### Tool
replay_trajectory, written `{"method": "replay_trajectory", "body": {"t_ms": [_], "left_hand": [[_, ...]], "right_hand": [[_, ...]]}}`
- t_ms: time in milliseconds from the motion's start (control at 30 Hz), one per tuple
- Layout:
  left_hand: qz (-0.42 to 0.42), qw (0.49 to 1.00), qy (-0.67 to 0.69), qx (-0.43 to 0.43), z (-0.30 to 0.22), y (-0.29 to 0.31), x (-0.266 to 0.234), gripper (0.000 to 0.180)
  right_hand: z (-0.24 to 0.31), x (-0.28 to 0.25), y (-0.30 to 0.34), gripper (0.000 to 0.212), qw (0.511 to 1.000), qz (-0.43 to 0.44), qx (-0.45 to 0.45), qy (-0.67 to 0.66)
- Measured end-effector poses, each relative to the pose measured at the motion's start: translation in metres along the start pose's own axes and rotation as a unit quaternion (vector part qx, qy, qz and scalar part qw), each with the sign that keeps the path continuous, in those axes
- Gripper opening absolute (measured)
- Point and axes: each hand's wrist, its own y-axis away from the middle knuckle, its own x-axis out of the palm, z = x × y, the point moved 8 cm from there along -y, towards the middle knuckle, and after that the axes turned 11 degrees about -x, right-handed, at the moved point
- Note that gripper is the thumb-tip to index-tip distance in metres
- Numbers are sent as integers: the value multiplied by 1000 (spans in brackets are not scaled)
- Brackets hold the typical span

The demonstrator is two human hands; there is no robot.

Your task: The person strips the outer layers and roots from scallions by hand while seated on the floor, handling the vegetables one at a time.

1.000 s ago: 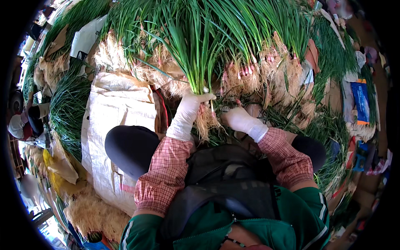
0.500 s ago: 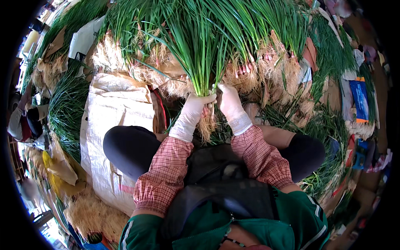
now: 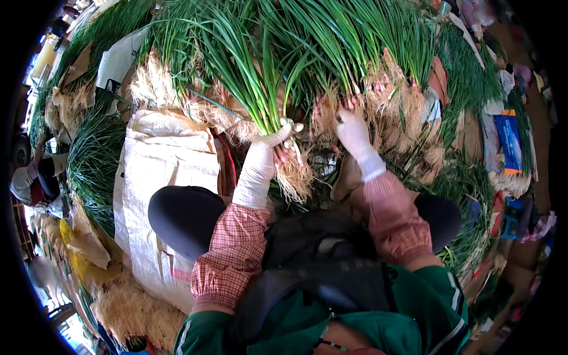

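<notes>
The gloved left hand (image 3: pixel 260 160) has its fingers wrapped around a bunch of green onions (image 3: pixel 262 115), the leaves fanning up and away and the pale roots hanging below the fist. The gloved right hand (image 3: pixel 355 133) is at the pink bulbs (image 3: pixel 350 102) along the near edge of a big onion heap (image 3: pixel 384 35); its fingers are curled, and I cannot tell how far they are open or whether they have hold of anything. That heap closes off the front — its leaves run behind the held bunch and tangle with them in view. On the left, a white woven sack (image 3: pixel 168 148) and the left knee (image 3: pixel 184 219) crowd the working space; loose greens (image 3: pixel 467 195) lie beyond the right knee (image 3: pixel 441 222). Farther out are a blue packet (image 3: pixel 507 141) and, far left, another person (image 3: pixel 36 177).
</notes>
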Motion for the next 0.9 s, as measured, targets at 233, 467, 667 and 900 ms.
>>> {"method": "replay_trajectory", "body": {"t_ms": [233, 467, 667, 900], "left_hand": [[-30, 999, -35, -14, -2, 6, -7, 19], [-28, 994, -11, 102, -68, 47, -23, 20], [-85, 992, -91, 13, -38, 24, -2, 23], [-88, 986, -133, -40, 11, -6, -16, 17]], "right_hand": [[58, 84, 117, 29, 955, 253, -154, -25], [40, 23, 61, 21, 967, -96, -169, -164], [-8, -4, -65, 40, 992, -113, 9, 62], [90, -7, 37, 15, 983, -109, -147, -22]]}}
